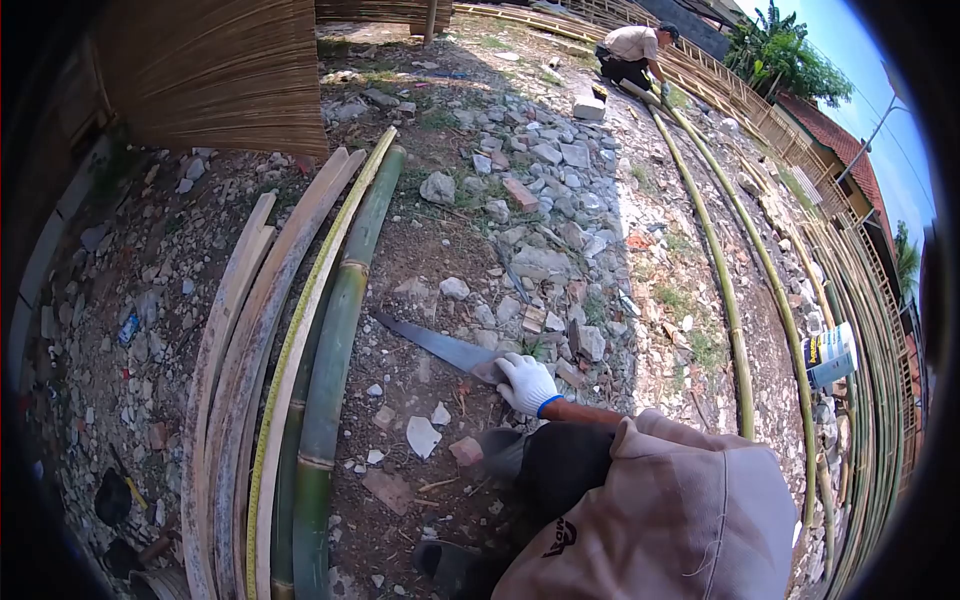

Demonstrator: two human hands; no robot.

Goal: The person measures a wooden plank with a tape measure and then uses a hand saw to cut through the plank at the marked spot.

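Note:
My right hand (528, 385), in a white glove with a blue cuff, is closed on the handle end of a hand saw (438, 345). The saw lies low over the rubble, its blade pointing left toward a thick green bamboo pole (346, 300). Along the pole's left side runs a pale strip with a yellow measuring tape (292, 340) stretched along it. Farther left lie several weathered wooden lengths (243, 350). My left hand is out of view. The saw's handle is mostly hidden by my glove.
Broken stones and bricks (545, 262) cover the ground. Long bamboo poles (722, 270) lie to the right, near a paint bucket (830, 355). A co-worker (632, 50) crouches at the far end of them. A woven panel (215, 75) stands at upper left.

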